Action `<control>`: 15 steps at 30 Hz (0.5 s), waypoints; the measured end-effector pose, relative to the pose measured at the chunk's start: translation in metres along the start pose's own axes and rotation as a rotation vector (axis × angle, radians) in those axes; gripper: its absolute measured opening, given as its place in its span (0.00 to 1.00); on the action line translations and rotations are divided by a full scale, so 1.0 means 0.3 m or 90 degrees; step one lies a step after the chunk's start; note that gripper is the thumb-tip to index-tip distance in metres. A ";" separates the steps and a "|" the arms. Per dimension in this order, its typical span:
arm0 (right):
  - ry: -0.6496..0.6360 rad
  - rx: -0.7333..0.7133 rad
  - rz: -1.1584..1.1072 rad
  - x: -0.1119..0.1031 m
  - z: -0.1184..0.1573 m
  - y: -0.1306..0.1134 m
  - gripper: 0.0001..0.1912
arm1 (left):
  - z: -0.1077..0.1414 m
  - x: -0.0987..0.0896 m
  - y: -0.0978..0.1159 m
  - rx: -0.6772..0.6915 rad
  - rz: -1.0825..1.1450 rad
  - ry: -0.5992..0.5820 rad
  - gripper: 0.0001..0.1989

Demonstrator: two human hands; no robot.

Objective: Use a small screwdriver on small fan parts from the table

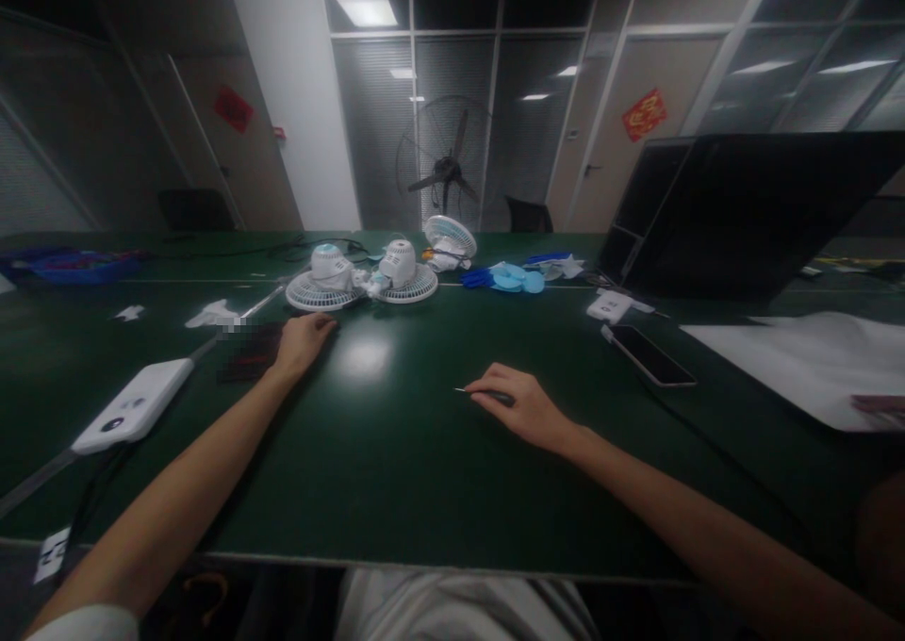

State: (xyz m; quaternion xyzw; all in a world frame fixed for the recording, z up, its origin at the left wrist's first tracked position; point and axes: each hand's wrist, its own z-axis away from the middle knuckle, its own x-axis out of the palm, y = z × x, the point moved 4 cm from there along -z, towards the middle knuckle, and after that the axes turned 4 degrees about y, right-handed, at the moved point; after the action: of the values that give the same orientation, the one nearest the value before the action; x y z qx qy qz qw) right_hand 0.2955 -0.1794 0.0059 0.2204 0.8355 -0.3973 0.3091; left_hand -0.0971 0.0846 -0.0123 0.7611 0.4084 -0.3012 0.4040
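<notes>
My right hand [521, 403] is closed in a pinch around a small thin tool [501, 397], whose pale tip points left just above the green table [396, 490]. My left hand [304, 341] lies farther forward on the left, its fingers bent together near the front of the white fan parts; what is between the fingertips, if anything, is too small to make out. Two white fans [327, 287] [410, 283] lie grille down beyond it, and a third fan [451, 238] leans behind them.
Blue fan blades [516, 278] lie at the back centre. On the right are a phone [651, 354], white paper [813, 358] and a dark monitor [756, 217]. A white power box [134, 405] and blue tray [85, 266] are on the left.
</notes>
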 end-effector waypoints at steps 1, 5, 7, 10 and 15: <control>0.001 0.000 0.002 0.001 0.000 0.002 0.11 | 0.000 0.000 0.000 0.000 -0.001 0.002 0.18; 0.006 -0.004 0.008 0.005 0.000 0.007 0.11 | 0.002 -0.001 -0.004 0.000 0.003 0.017 0.19; 0.008 -0.005 0.007 0.005 0.000 0.007 0.11 | 0.002 -0.001 -0.006 0.001 0.004 0.018 0.19; 0.002 -0.001 0.007 0.006 0.000 0.007 0.12 | 0.002 0.001 -0.006 0.005 0.005 0.013 0.18; -0.003 0.005 0.000 0.002 0.002 0.003 0.12 | 0.002 0.004 -0.001 -0.002 0.000 0.009 0.19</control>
State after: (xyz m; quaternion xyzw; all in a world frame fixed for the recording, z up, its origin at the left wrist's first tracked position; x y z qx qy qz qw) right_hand 0.2957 -0.1791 0.0046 0.2208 0.8331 -0.4010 0.3105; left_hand -0.0969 0.0847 -0.0135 0.7625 0.4120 -0.2953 0.4020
